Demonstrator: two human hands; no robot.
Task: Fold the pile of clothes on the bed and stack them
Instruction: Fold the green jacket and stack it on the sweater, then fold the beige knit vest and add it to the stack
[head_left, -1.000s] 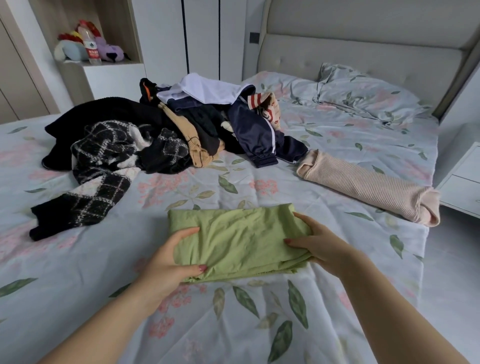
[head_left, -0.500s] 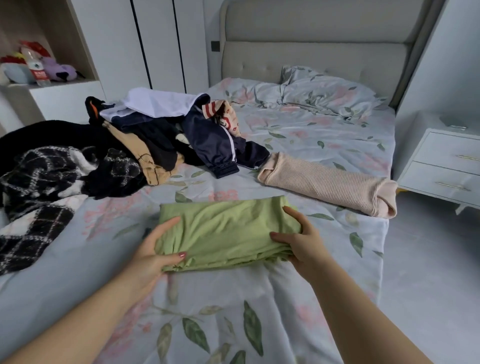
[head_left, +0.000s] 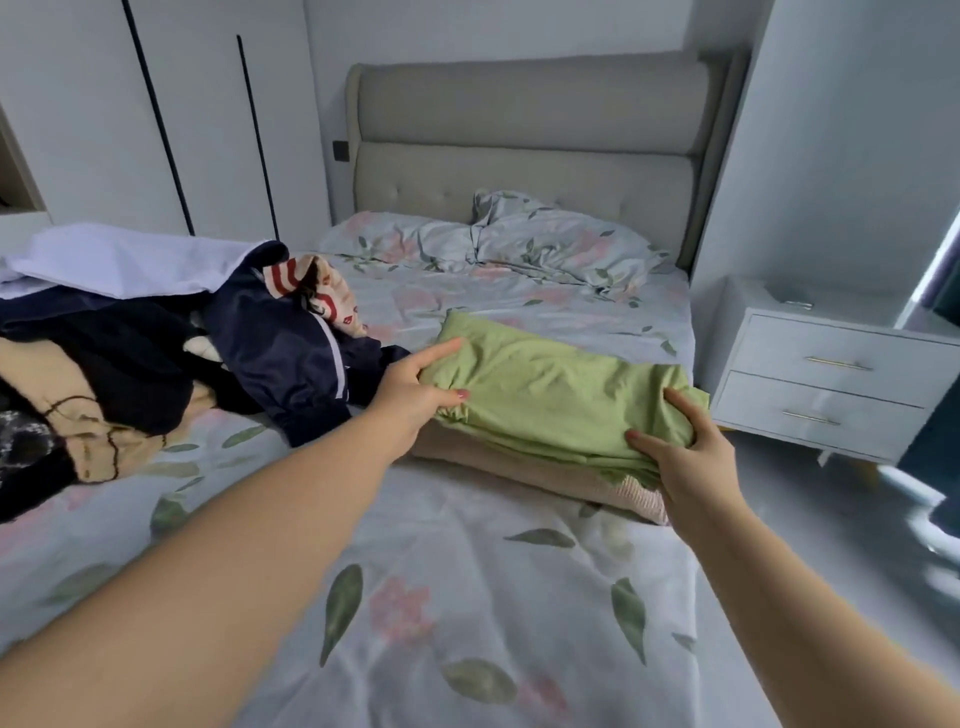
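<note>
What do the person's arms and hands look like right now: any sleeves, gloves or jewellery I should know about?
Both forearms are bare to the frame's edge: no sleeves, gloves, watch or bracelet show. The left hand and right hand carry no visible rings; the thumbnails are painted pinkish red.

Matt green cloth (head_left: 561, 395) lies on ribbed pink knit (head_left: 639, 496)

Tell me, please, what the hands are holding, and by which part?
Both hold the folded green garment: the left hand grips its left end, the right hand its near right corner. It lies over the pink knit.
</note>
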